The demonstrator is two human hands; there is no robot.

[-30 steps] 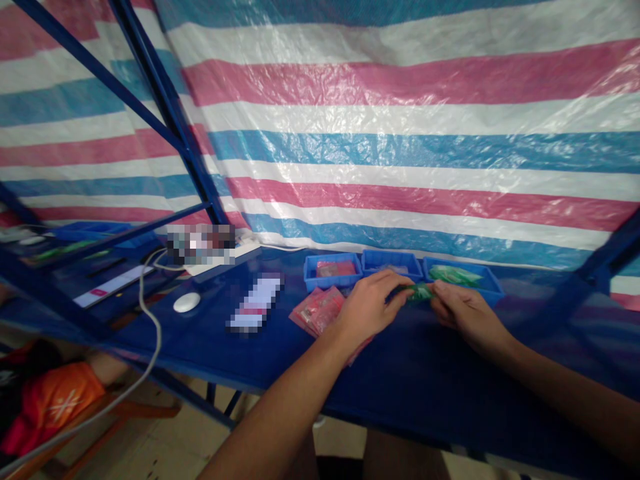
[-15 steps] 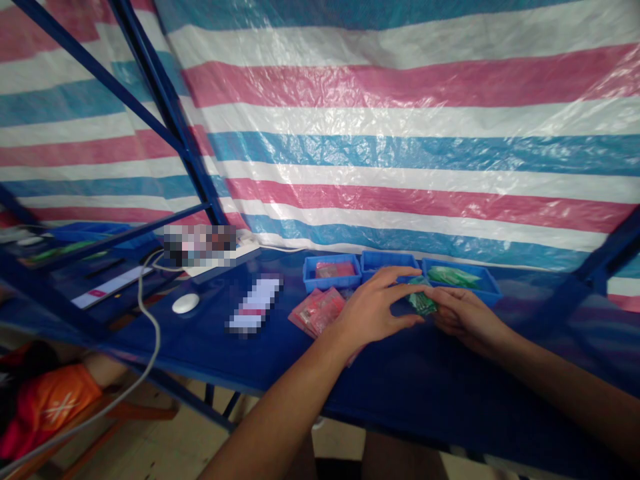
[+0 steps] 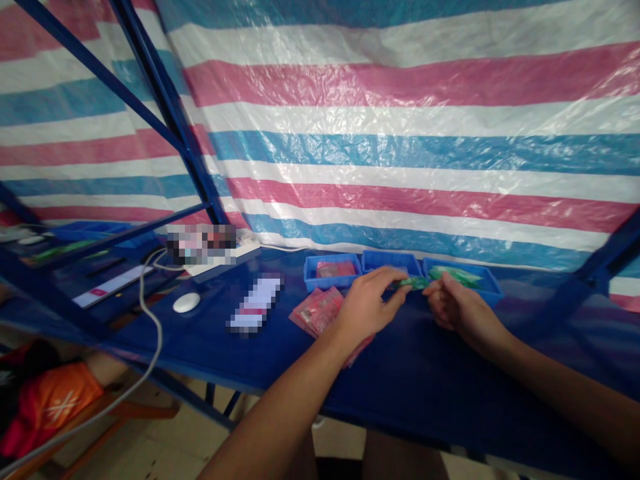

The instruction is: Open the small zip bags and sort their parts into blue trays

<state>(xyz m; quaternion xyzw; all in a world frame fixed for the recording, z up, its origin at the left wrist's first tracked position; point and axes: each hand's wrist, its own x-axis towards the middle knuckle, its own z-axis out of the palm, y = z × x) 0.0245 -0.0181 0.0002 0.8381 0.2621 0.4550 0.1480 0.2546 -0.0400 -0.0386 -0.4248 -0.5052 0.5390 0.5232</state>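
A small green plastic packet (image 3: 413, 283) is pinched between the thumb and fingers of my left hand (image 3: 373, 300), seen nearly edge-on above the table. Close to the packet's right end is my right hand (image 3: 457, 307). Its fingers curl loosely, with the thumb raised apart from them, and nothing shows in its grasp. Several red packets (image 3: 317, 312) lie overlapping on the table, partly hidden by my left hand and forearm. Behind the hands stand a blue bin with red packets (image 3: 333, 270), a middle blue bin (image 3: 390, 261) and a right blue bin (image 3: 487, 283) holding green packets (image 3: 455, 275).
Left on the blue table (image 3: 200, 347) lie a blurred-out phone-like slab (image 3: 256, 303), a white mouse-shaped object (image 3: 187, 303) and a white power strip (image 3: 223, 260). A pale cable (image 3: 156, 327) hangs over the edge. Blue metal posts (image 3: 170, 100) and a striped sheet (image 3: 400, 147) stand around. Another person's orange clothing (image 3: 65, 400) shows lower left.
My left hand has closed on the green packet, which was in my right hand's pinch. The packet has turned edge-on. My right thumb has lifted away from it.
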